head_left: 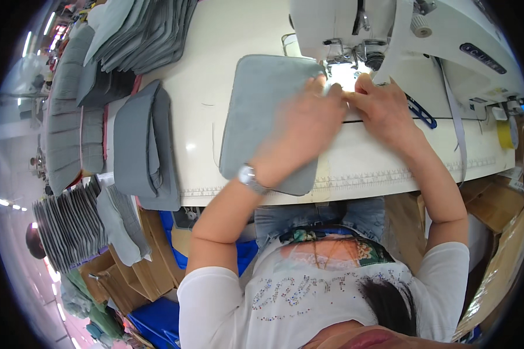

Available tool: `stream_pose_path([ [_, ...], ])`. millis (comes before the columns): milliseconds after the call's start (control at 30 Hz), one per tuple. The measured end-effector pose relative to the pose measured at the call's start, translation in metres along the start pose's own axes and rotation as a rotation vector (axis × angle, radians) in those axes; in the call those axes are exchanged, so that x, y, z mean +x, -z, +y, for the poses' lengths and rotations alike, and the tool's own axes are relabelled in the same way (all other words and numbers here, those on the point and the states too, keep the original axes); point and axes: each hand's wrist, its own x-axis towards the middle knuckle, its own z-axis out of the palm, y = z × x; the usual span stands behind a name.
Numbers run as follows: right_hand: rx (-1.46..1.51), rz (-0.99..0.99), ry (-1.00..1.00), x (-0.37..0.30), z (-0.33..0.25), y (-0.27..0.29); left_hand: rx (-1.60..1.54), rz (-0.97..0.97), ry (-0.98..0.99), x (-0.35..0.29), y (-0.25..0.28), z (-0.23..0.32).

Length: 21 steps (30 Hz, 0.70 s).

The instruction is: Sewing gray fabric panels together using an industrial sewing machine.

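Note:
A grey fabric panel [262, 116] with rounded corners lies on the white sewing table, its right edge by the lit needle area of a white sewing machine [355, 35]. My left hand [311, 119] rests over the panel's right side, its fingertips close to the presser foot; motion blurs its fingers. Just right of the needle, my right hand [387, 107] has thumb and forefinger pinched together. Whatever sits between them is too small to make out. Beside that hand lies a tool with a dark blue slotted handle [422, 111], partly hidden by it.
Grey panels stand in a stack [148, 35] at the back left, with more folded grey pieces [142, 145] nearer. A grey ribbon [455, 110] hangs down at the right. Cardboard boxes [489, 203] flank the table below. A ruler strip [390, 173] follows its front edge.

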Motion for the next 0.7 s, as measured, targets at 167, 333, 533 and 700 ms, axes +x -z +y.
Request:
stream_pose_path([
  [167,-0.065,0.024,-0.023,-0.003,0.008,0.000,-0.205,-0.072,0.044,-0.035,0.052,-0.055],
  [333,0.077,0.066,0.192,0.000,0.023,0.006,-0.340,-0.216,-0.180,-0.079,0.058,-0.034],
  [533,0.377,0.111,0.513,-0.034,-0.060,0.001,-0.296,-0.177,-0.340,-0.102,0.058,-0.034],
  [700,0.326,0.145,0.522,-0.042,-0.081,-0.011,-0.207,-0.174,-0.469,-0.107,0.061,-0.032],
])
